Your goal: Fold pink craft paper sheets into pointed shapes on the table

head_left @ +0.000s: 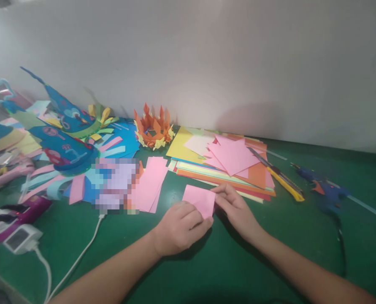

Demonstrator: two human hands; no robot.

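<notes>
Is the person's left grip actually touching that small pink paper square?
Touching. The head view shows the left grip closed on the near side of the pink paper square, with no gap there.

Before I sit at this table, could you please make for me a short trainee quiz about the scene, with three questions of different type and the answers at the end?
1. True or false: the left hand and the right hand both touch the small pink paper.
2. Which thing lies partly over the coloured paper stack?
A) blue cone hat
B) yellow cutter
C) white cable
3. Fill in: in the picture, the blue glue gun lies to the ____ of the yellow cutter.

Key: 1. True. 2. B. 3. right.
</notes>
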